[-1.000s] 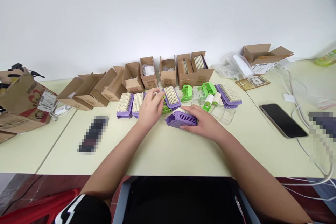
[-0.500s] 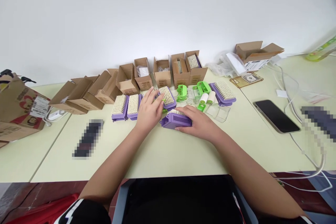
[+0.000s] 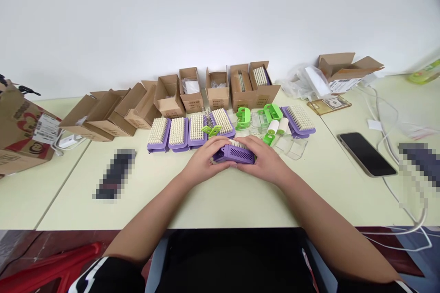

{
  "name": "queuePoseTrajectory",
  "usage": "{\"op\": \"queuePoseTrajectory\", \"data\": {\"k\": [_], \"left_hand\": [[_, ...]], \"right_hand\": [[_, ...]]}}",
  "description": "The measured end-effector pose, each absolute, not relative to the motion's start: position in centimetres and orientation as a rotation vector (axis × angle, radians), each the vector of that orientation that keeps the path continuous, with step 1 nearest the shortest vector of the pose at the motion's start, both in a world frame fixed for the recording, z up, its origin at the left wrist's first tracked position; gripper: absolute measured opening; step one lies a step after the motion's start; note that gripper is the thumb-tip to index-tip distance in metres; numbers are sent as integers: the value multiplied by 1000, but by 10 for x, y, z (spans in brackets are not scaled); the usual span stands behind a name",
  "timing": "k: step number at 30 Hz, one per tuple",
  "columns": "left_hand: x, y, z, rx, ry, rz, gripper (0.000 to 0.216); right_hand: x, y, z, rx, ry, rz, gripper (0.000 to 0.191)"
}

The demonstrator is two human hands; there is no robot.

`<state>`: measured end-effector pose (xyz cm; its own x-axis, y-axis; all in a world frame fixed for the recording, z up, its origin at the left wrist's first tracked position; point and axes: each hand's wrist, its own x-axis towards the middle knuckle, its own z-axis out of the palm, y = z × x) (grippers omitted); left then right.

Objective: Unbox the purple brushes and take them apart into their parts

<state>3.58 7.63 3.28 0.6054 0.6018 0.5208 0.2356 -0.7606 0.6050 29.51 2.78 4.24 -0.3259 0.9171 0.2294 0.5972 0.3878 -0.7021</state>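
Observation:
Both of my hands are wrapped round one purple slotted piece with rows of cream bristles [image 3: 237, 154]. My left hand [image 3: 203, 161] grips its left end, and my right hand [image 3: 265, 160] grips its right end; the two thumbs almost meet along the front. Most of the bristles are hidden behind my fingers. Just beyond my left hand lie a green X-shaped part [image 3: 211, 131] and thin metal springs or wires [image 3: 208, 116]. More purple bristled pieces stand to the left, among them one [image 3: 197, 131]. Green brackets [image 3: 243, 118] and white rollers [image 3: 273, 127] lie to the right.
Opened cardboard boxes [image 3: 170, 100] line the wall. A clear plastic box [image 3: 292, 147] sits right of my hands, with another purple bristled piece [image 3: 299, 121] behind it. Further right are a phone [image 3: 367, 154] and white cables [image 3: 392, 142]. A pixelated dark object [image 3: 115, 175] lies left.
My left hand has come from the bristled pieces and springs, moving right and nearer, onto the purple piece. My right hand has kept its hold. The view has shifted slightly.

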Motion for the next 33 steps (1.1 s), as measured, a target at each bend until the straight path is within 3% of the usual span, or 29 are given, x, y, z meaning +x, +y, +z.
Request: {"op": "queuePoseTrajectory", "data": {"k": [5, 8, 15, 18, 27, 33], "left_hand": [[31, 77, 38, 2292, 610, 1127, 52], [26, 79, 40, 2256, 590, 1286, 59], [19, 84, 39, 2200, 519, 1445, 64], [19, 84, 39, 2199, 476, 1449, 65], [24, 77, 30, 2086, 610, 1614, 79], [34, 75, 21, 1729, 707, 1699, 89]], "right_hand": [[302, 31, 40, -1170, -1984, 632, 73], [308, 33, 34, -1084, -1725, 707, 67], [310, 40, 26, -965, -1294, 1287, 63], [307, 39, 31, -921, -1214, 1393, 62], [296, 28, 34, -829, -1462, 1440, 79], [286, 19, 30, -863, -1631, 1229, 84]]}}
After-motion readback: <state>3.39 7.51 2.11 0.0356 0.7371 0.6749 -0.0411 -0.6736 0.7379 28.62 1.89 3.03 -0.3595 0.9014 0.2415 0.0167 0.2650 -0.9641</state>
